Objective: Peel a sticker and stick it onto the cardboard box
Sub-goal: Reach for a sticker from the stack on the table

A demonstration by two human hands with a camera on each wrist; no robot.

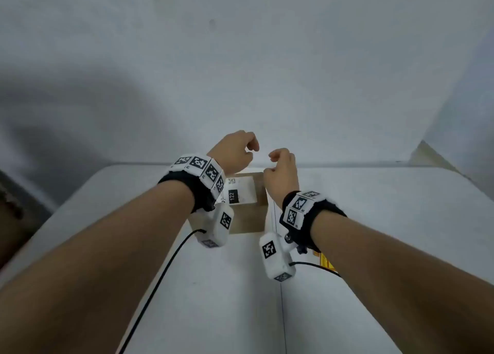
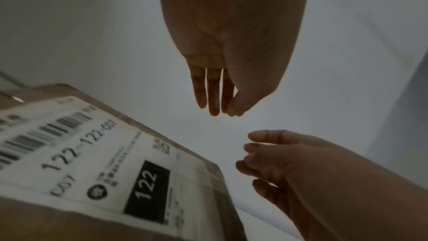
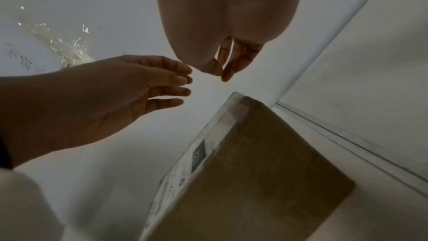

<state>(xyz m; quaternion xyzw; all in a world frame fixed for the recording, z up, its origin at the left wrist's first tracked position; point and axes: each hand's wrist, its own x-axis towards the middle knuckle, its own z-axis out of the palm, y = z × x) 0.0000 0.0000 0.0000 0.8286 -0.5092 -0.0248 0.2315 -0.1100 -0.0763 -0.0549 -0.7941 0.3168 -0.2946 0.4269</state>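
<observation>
Now, nearest you, both forearms reach out over the white table [image 1: 213, 287], each with a marker band and a small camera pod at the wrist. Under your right forearm, toward the table's right side, a yellow scrap [image 1: 326, 264] peeks out. It may be the sticker sheet, but too little of it shows to say.

Further out, the cardboard box [image 1: 248, 217] stands near the table's far edge, roughly midway along it, with a white shipping label [image 2: 88, 155] marked 122 on its top face. That label looks long fixed and is probably not the sticker you are to apply.

Beyond and above the box, your two hands hang in the air close together, not touching each other or the box. Your left hand [image 1: 235, 152] has its fingers loosely extended and nothing in them. Your right hand [image 1: 282, 170] has thumb and forefinger drawn nearly tip to tip in the right wrist view, the other fingers relaxed. No sticker shows between them, though something thin or clear could escape these dim pictures, so you cannot be sure the pinch is bare.

As a judgement, you stand between steps, with no fresh sticker visible on the box. If your fingers are bare, your next move calls for finding the sheet and lifting a sticker's edge with a fingernail while the other hand steadies the backing.
</observation>
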